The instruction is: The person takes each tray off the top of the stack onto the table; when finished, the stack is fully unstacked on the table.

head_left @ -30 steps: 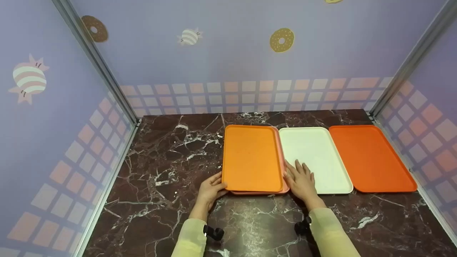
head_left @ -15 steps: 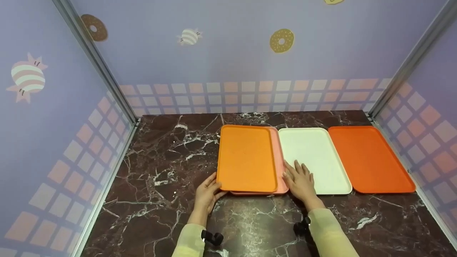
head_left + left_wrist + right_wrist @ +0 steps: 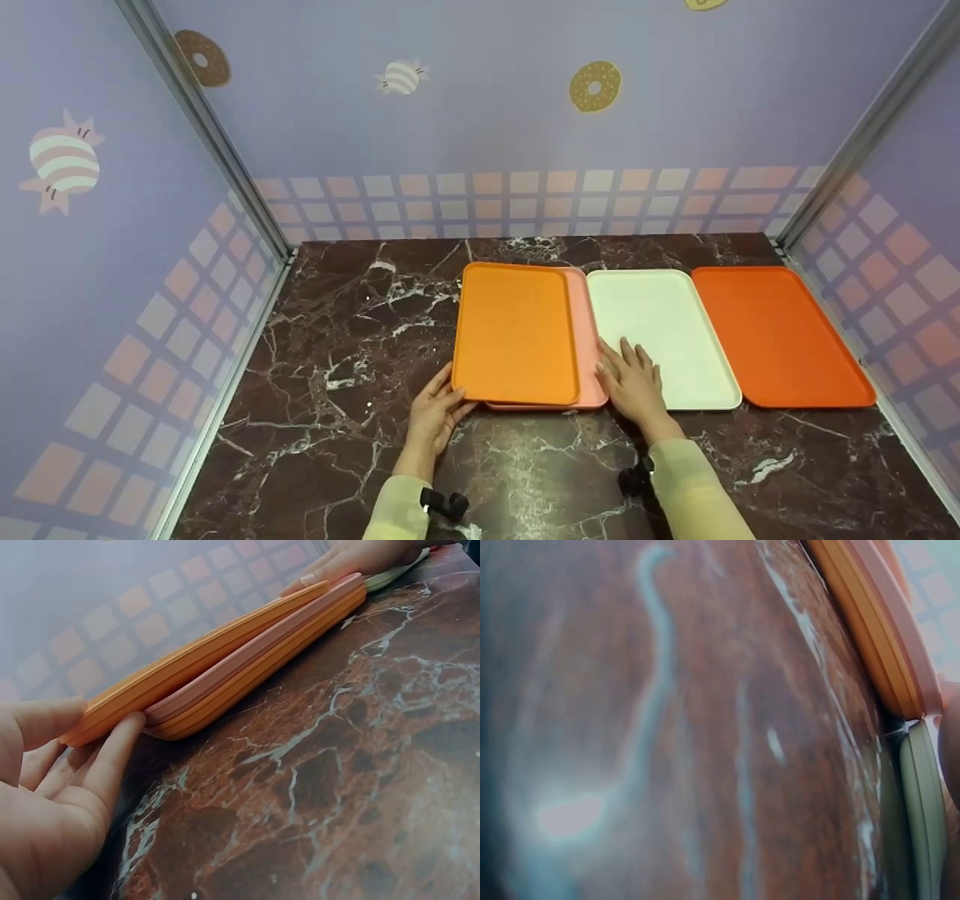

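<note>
My left hand [image 3: 433,416] pinches the near left corner of a light orange tray [image 3: 517,334], thumb on top and fingers beneath. In the left wrist view this tray tilts up at the held end, with a wedge of space under it. Below lies a pink tray [image 3: 590,349], its right strip uncovered, and under that the edge of another orange tray [image 3: 225,699]. My right hand [image 3: 634,382] rests with fingers spread over the left side of a white tray [image 3: 660,307], its fingertips at the pink tray's right edge.
A red-orange tray [image 3: 780,337] lies at the right, against the white one. The trays stand on a dark marbled tabletop [image 3: 360,322]. Purple patterned panels [image 3: 487,112] enclose it at the back and both sides.
The light orange tray has slid left with my left hand, so a wider strip of the pink tray shows. My right hand has stayed in place.
</note>
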### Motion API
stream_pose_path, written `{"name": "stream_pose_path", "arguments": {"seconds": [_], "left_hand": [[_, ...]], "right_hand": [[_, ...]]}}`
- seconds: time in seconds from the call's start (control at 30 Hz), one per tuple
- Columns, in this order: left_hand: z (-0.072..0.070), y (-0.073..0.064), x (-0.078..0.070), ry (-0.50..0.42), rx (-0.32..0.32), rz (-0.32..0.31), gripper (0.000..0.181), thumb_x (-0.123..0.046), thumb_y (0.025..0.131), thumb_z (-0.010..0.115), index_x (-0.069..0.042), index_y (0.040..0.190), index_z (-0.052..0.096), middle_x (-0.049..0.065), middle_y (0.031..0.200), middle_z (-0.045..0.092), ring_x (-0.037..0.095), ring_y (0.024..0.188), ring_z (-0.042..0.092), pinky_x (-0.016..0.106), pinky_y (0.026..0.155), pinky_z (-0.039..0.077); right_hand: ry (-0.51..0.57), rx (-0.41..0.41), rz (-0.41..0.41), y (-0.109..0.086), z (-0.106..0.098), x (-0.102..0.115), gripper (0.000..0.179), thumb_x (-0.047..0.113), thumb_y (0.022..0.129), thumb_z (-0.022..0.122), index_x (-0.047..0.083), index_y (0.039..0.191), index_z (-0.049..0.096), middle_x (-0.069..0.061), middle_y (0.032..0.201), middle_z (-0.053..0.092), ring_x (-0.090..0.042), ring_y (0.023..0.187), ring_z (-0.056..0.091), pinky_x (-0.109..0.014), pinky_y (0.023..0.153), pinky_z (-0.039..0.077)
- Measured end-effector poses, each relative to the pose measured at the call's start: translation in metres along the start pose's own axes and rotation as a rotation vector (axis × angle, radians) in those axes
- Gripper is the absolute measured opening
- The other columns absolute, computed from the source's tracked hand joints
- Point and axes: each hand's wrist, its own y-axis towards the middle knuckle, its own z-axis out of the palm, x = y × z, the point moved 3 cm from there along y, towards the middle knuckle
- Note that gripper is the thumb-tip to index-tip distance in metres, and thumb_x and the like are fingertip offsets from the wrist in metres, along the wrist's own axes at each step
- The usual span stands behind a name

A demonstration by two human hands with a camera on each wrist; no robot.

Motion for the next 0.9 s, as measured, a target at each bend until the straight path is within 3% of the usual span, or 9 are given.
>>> {"name": "stream_pose_path", "arguments": {"seconds": [0.3,0.63,0.9], "left_hand": [[-0.015,-0.002,-0.008,-0.064,-0.005,0.024,0.071,0.01,0.099,0.056,0.001,0.162,0.024,0.008,0.124,0.068,0.013,0.094,0.074,0.033,0.084,0.066],[-0.036,-0.01,-0.023,-0.075,-0.012,0.044,0.072,0.009,0.099,0.056,0.002,0.162,0.021,0.019,0.146,0.058,0.015,0.099,0.075,0.033,0.088,0.065],[-0.062,-0.016,-0.039,-0.112,-0.061,0.071,0.073,0.011,0.099,0.054,0.001,0.163,0.02,0.0,0.119,0.072,0.015,0.098,0.075,0.032,0.085,0.065]], "right_hand": [[-0.009,-0.004,-0.004,0.0,0.0,0.0,0.058,0.047,0.107,0.048,0.028,0.161,0.038,-0.021,0.171,0.019,-0.048,0.157,0.011,-0.079,0.121,0.005],[-0.016,0.004,0.005,0.001,0.0,-0.001,0.058,0.046,0.107,0.047,0.027,0.161,0.037,-0.021,0.171,0.019,-0.048,0.157,0.01,-0.079,0.121,0.005],[-0.002,0.008,0.005,0.0,-0.001,0.001,0.058,0.046,0.107,0.047,0.027,0.161,0.037,-0.02,0.171,0.019,-0.048,0.158,0.009,-0.079,0.122,0.003]]}}
